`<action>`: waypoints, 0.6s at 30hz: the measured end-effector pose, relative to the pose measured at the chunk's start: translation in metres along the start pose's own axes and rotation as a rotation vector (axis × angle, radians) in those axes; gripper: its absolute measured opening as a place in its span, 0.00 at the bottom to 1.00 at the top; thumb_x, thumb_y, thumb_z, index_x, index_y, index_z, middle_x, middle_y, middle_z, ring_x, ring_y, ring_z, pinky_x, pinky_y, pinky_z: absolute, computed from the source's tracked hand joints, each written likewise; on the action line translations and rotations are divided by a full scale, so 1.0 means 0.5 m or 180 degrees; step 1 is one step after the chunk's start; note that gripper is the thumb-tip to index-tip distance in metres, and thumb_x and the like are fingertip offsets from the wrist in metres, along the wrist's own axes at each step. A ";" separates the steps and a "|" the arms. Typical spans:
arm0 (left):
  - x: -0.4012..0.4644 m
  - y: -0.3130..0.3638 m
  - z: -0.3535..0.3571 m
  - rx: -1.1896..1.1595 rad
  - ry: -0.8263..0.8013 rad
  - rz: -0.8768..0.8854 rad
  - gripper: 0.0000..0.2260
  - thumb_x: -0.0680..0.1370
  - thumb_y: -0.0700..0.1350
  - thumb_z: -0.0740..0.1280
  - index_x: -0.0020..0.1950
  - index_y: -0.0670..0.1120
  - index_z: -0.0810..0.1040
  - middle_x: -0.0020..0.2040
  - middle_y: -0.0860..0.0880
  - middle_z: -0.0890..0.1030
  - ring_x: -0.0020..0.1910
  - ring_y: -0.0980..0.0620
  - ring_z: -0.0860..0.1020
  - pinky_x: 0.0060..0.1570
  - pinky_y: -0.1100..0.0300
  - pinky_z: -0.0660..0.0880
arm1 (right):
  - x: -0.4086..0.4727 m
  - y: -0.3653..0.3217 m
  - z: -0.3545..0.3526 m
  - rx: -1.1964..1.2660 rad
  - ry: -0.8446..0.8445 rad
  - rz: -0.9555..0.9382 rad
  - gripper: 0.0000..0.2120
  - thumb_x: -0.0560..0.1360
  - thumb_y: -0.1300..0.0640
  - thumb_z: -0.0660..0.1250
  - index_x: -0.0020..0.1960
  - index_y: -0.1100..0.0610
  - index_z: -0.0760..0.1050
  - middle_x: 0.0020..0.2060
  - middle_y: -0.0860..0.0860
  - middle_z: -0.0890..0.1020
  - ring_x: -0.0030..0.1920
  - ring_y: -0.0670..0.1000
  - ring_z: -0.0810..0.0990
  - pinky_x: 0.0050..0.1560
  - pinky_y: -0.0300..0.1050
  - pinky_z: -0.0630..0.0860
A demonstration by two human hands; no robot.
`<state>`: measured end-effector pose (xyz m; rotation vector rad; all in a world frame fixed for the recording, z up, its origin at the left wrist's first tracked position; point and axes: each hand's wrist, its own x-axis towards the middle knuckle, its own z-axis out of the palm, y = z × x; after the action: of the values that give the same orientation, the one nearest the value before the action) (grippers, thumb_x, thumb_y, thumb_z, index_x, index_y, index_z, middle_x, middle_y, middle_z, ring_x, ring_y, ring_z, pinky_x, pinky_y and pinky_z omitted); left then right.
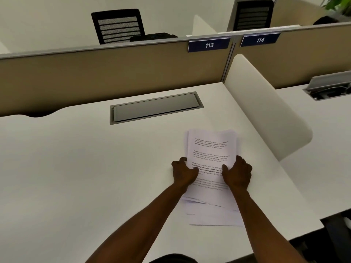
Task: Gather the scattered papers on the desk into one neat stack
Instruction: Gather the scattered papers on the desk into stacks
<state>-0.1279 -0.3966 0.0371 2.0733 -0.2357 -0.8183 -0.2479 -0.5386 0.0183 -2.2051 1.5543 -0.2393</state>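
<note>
White and smooth, the desk [79,168] fills most of the head view, with a tan wall panel [114,73] standing along its far edge. Two blue signs hang on that panel, sign 113 [209,45] and sign 114 [260,40]. A grey lid [155,108] sits flat in the desk near the panel. On the right, a curved white divider [266,111] stands up and shuts off that side. The papers [210,152] lie on the right part of the desk, between the grey lid and the near edge, just beside the divider. The left hand [184,172] holds the left side of the pile, fingers bent over the edge. The right hand [238,174] holds the right side the same way, with its thumb on top. The pile is not even: some sheets stick out at the near end and at the top left corner. Lots of bare desk lies open to the left of the papers, and much less to the right. The print on the top sheet is too small to read. The hands cover part of the words. A black chair [117,25] shows behind the panel, its lower part hidden. Another chair [253,15] and some green leaves [340,3] are cut off at the top right.
</note>
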 end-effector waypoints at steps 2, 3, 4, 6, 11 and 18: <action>-0.007 -0.001 0.007 -0.0455 -0.0027 -0.0159 0.30 0.73 0.48 0.74 0.73 0.46 0.69 0.70 0.44 0.71 0.65 0.45 0.75 0.66 0.54 0.73 | -0.004 0.007 -0.002 0.0151 0.0014 -0.0041 0.30 0.72 0.52 0.72 0.69 0.63 0.68 0.63 0.62 0.76 0.65 0.65 0.70 0.61 0.61 0.72; -0.009 0.001 0.010 -0.0729 -0.0038 -0.0283 0.30 0.73 0.47 0.74 0.73 0.46 0.69 0.71 0.44 0.72 0.65 0.45 0.75 0.65 0.54 0.74 | -0.005 0.010 -0.003 0.0228 0.0020 -0.0056 0.30 0.72 0.52 0.73 0.69 0.63 0.68 0.64 0.62 0.76 0.65 0.65 0.69 0.62 0.61 0.72; -0.009 0.004 0.011 -0.0957 -0.0044 -0.0408 0.31 0.74 0.47 0.74 0.74 0.45 0.67 0.72 0.44 0.72 0.67 0.45 0.74 0.65 0.56 0.73 | -0.007 0.012 -0.005 0.0290 0.0014 -0.0067 0.31 0.71 0.53 0.73 0.69 0.63 0.68 0.64 0.62 0.76 0.65 0.65 0.69 0.62 0.61 0.72; -0.006 0.013 0.009 -0.1258 -0.0095 -0.0689 0.32 0.75 0.46 0.74 0.76 0.43 0.65 0.73 0.43 0.71 0.69 0.44 0.73 0.65 0.56 0.71 | -0.009 0.017 -0.008 0.0372 -0.0006 -0.0089 0.32 0.71 0.54 0.74 0.70 0.62 0.68 0.65 0.62 0.75 0.66 0.65 0.69 0.64 0.62 0.71; -0.004 0.033 -0.016 -0.1527 -0.0450 -0.0878 0.19 0.74 0.41 0.75 0.63 0.38 0.79 0.61 0.39 0.82 0.57 0.41 0.81 0.59 0.48 0.79 | -0.011 0.023 -0.013 0.0492 -0.0160 -0.0080 0.35 0.71 0.54 0.74 0.73 0.61 0.65 0.68 0.62 0.72 0.68 0.64 0.66 0.67 0.60 0.68; -0.034 0.022 -0.004 -0.0188 -0.0313 -0.0006 0.28 0.75 0.46 0.72 0.73 0.48 0.67 0.67 0.42 0.74 0.65 0.42 0.74 0.63 0.47 0.76 | -0.037 0.016 -0.002 0.0662 -0.0149 -0.0086 0.35 0.70 0.55 0.75 0.73 0.60 0.65 0.67 0.62 0.73 0.67 0.65 0.69 0.65 0.57 0.68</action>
<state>-0.1381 -0.3946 0.0544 1.9809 -0.2601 -0.9189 -0.2619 -0.5237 0.0176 -2.0566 1.4080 -0.3391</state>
